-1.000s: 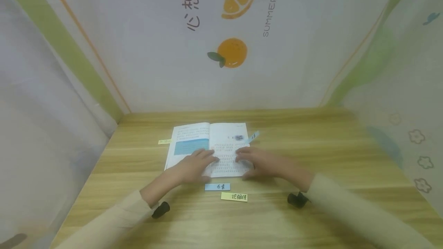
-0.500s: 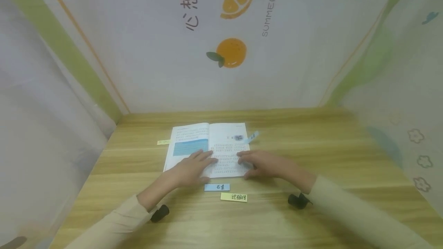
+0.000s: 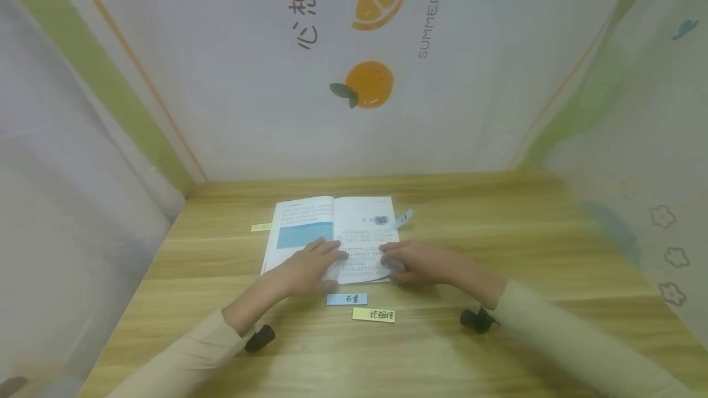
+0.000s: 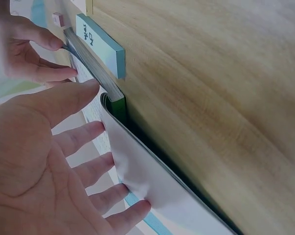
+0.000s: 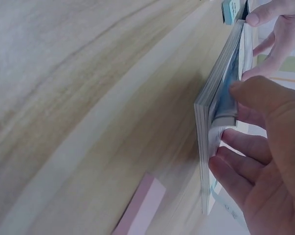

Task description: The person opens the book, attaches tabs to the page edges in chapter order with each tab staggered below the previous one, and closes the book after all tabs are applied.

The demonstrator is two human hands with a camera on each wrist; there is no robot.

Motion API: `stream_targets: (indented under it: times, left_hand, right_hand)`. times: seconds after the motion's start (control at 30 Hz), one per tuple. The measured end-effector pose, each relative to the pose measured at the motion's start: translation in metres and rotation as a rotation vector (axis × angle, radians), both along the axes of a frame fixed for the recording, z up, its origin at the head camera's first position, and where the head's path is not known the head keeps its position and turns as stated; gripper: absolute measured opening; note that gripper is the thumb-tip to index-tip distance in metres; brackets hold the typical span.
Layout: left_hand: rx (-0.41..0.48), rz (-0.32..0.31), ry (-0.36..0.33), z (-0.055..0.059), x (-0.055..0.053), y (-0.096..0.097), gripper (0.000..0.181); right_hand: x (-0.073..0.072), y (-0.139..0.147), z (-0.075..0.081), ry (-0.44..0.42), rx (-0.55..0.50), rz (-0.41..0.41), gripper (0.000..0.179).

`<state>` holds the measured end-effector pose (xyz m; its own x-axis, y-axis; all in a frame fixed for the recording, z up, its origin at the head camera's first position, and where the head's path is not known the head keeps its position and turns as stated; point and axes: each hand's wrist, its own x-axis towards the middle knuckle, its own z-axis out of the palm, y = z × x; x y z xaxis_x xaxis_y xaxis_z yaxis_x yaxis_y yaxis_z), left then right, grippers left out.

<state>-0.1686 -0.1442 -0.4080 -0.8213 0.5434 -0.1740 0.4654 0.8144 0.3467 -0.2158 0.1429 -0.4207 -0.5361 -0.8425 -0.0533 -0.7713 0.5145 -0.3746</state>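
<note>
Pinching the right page (image 3: 362,266) of the open book (image 3: 332,226) at its near corner: right hand (image 3: 417,261), thumb and fingers, corner raised. Left hand (image 3: 310,266) loose, fingers spread, on the left page by the gutter, gripping nothing. Book lies beneath and between both hands. Sticking out of it: yellow tab (image 3: 262,227) from the left edge, blue tab (image 3: 404,220) slanting from the right. Just in front of the book, blue pad (image 3: 346,299), handwritten; yellow pad (image 3: 373,315) nearer the person, slightly right. Pink block (image 5: 142,205) right of the book, on the wooden table (image 3: 470,214). Orange-print curtain (image 3: 249,78) behind the book.
</note>
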Motion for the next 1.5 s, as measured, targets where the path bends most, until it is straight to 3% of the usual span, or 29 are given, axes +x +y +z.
stream_targets:
  times: [0.4,0.63,0.83,1.1,1.23,1.4,1.5]
  left_hand:
    - [0.044,-0.015,0.033,-0.003,-0.004,0.019,0.056]
    - [0.014,-0.044,0.056,-0.007,-0.007,0.040,0.061]
    - [-0.011,-0.052,0.101,-0.009,-0.009,0.045,0.059]
    - [0.030,-0.049,0.083,-0.005,-0.012,0.041,0.060]
    - [0.079,-0.019,0.065,-0.004,-0.013,0.039,0.061]
    - [0.152,0.028,0.098,-0.001,-0.016,0.034,0.068]
    - [0.187,0.054,0.148,0.003,-0.019,0.031,0.069]
  right_hand:
    - [0.001,-0.006,-0.001,0.087,-0.019,-0.029,0.037]
    - [-0.002,-0.011,-0.001,0.144,0.005,-0.048,0.034]
    - [-0.003,-0.012,-0.002,0.173,0.017,-0.044,0.031]
    - [-0.009,-0.006,-0.004,0.116,-0.015,-0.044,0.043]
    - [-0.015,0.004,-0.001,0.170,-0.173,-0.017,0.055]
    - [-0.022,0.021,0.013,0.370,-0.534,0.024,0.061]
    - [-0.025,0.027,0.020,0.470,-0.658,0.040,0.054]
